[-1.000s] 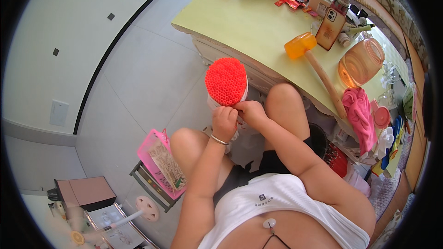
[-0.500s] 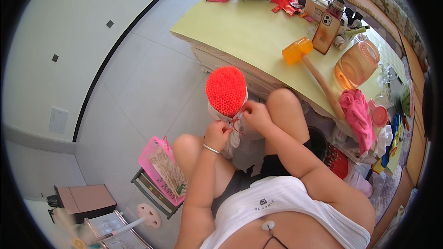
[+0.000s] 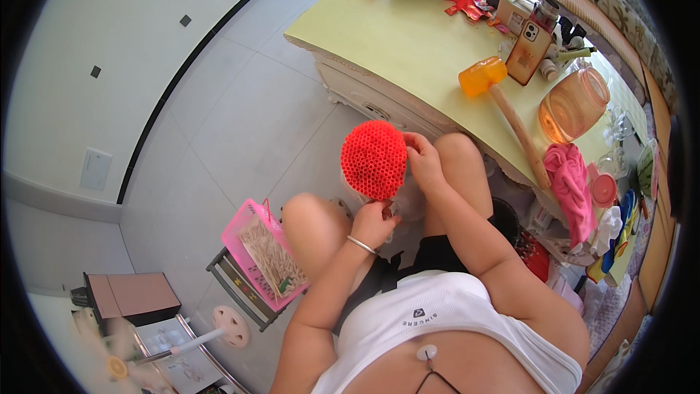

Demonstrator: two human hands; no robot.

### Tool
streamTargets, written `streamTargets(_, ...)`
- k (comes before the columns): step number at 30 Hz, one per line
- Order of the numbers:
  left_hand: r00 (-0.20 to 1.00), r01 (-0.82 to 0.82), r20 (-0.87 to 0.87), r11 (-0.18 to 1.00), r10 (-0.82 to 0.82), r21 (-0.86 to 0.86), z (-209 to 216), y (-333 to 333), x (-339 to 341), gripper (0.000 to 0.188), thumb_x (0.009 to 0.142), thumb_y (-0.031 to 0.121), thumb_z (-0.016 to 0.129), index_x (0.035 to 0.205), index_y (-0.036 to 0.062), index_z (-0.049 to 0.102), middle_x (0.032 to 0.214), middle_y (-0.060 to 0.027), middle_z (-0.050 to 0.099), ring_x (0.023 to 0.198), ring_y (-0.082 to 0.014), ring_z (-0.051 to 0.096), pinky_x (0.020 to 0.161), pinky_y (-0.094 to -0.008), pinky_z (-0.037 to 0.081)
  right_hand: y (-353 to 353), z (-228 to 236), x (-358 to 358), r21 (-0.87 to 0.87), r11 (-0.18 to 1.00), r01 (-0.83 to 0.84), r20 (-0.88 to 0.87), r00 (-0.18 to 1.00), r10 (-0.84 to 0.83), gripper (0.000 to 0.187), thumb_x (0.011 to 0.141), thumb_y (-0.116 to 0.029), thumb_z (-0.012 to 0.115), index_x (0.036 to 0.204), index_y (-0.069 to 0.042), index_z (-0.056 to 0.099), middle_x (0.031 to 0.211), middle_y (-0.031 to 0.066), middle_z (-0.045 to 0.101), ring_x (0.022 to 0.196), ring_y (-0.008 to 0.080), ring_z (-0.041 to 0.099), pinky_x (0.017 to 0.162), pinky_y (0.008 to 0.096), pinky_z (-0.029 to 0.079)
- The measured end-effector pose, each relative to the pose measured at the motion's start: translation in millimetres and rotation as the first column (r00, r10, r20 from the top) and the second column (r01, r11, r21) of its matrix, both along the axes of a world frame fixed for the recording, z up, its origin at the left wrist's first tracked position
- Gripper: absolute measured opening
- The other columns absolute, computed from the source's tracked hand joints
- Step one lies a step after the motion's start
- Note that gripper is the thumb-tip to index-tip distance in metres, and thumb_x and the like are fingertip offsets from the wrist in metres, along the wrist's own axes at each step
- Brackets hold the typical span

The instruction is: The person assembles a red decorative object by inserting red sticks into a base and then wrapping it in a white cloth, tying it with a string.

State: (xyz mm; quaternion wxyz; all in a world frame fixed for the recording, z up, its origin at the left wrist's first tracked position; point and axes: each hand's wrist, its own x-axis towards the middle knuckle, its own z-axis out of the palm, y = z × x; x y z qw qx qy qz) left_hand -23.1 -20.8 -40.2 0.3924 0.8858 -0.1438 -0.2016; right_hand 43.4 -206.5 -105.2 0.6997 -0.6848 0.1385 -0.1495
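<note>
A thick bundle of thin red tubes like drinking straws (image 3: pixel 374 160) stands between my knees, its packed open ends facing up. Pale plastic wrapping (image 3: pixel 353 186) shows low on its left side. My right hand (image 3: pixel 424 163) grips the bundle's right side, fingers bent against the tubes. Closer to me, my left hand (image 3: pixel 374 223) is closed just below the bundle's near edge. A bit of whitish material shows beside its fingers, but what they pinch is mostly hidden.
On the yellow-topped table (image 3: pixel 379 29) lie an orange-headed mallet (image 3: pixel 514 120), a propped phone (image 3: pixel 528 53), an amber jar (image 3: pixel 574 106) and a pink cloth (image 3: pixel 570 186). A pink basket (image 3: pixel 244 237) of pale sticks rests on a stool by my left knee.
The bundle has tipped so its top is rounder and hides the red tie seen earlier. My right hand has moved up from the tie to the bundle's side; my left stays near the neck.
</note>
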Motion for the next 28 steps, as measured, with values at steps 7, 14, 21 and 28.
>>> streamTargets(7, 0.781, -0.565, -0.042, 0.676, 0.623, -0.473, 12.4, 9.2, 25.9, 0.046, 0.091, 0.041, 0.064, 0.115, 0.0016, 0.062, 0.102, -0.0113, 0.067, 0.094, -0.0253, 0.064, 0.083, -0.0383, 0.049, 3.1, 34.6, 5.0, 0.139, 0.982, -0.128, 0.099, 0.988, 0.114, 0.045, 0.103, -0.031, 0.05, 0.136, -0.001, 0.051, 0.126, 0.0136, 0.061, 0.12, 0.0196, 0.054, 0.104, 0.0314, 0.04)
streamTargets(14, 0.515, -0.856, -0.834, 0.065, 0.197, -0.513, -47.6, 3.6, 101.4, 0.075, 0.098, 0.066, 0.031, 0.142, 0.0076, 0.047, 0.142, -0.0121, 0.052, 0.127, -0.0289, 0.053, 0.107, -0.0407, 0.042, 21.6, 59.4, 33.0, 0.549, 0.829, -0.103, -0.139, 0.967, 0.212, 0.064, 0.098, -0.049, 0.053, 0.143, -0.005, 0.044, 0.142, 0.0097, 0.05, 0.131, 0.0228, 0.045, 0.109, 0.0358, 0.035)
streamTargets(21, 0.457, -0.874, -0.829, 0.338, 0.322, -0.35, -6.5, -10.4, 84.9, 0.085, 0.09, 0.077, 0.034, 0.144, 0.0128, 0.046, 0.142, -0.0116, 0.052, 0.127, -0.0305, 0.052, 0.101, -0.0487, 0.047, 21.9, 51.9, 34.0, 0.721, 0.68, -0.136, -0.063, 0.964, 0.259, 0.073, 0.092, -0.057, 0.058, 0.146, -0.01, 0.042, 0.145, 0.009, 0.049, 0.132, 0.0236, 0.046, 0.109, 0.0374, 0.037)
streamTargets(28, 0.527, -0.8, -0.798, 0.489, 0.293, -0.349, -35.6, 27.9, 75.9, 0.088, 0.084, 0.084, 0.036, 0.145, 0.0219, 0.044, 0.148, -0.0052, 0.044, 0.134, -0.0305, 0.039, 0.098, -0.0599, 0.04, 30.3, 34.4, 35.2, 0.417, 0.898, -0.143, -0.102, 0.974, 0.202, 0.059, 0.098, -0.048, 0.053, 0.133, -0.001, 0.054, 0.129, 0.0137, 0.06, 0.121, 0.0212, 0.053, 0.106, 0.0333, 0.037)
